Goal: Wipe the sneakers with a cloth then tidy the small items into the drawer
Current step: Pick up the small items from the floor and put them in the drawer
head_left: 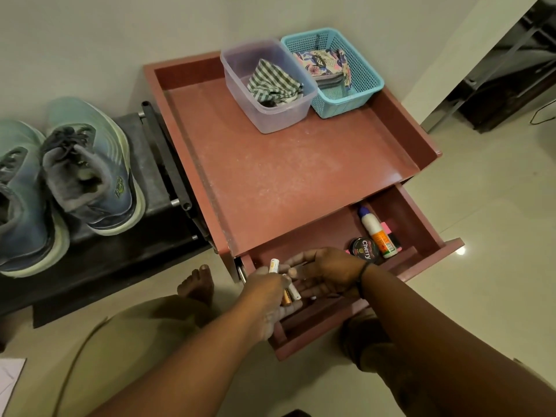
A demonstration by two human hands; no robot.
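My left hand (266,291) fingers clamp several batteries (285,284) above the open drawer (421,254). My right hand (326,273) fingers, loosely spread, touch them.

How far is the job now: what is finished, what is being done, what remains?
Looks done: sneakers sit on the rack; checked cloth is back in the tub. Glue and polish tin already lie in the open drawer. In hand: left hand holds batteries over the drawer. Left: drop them in, shut the drawer.
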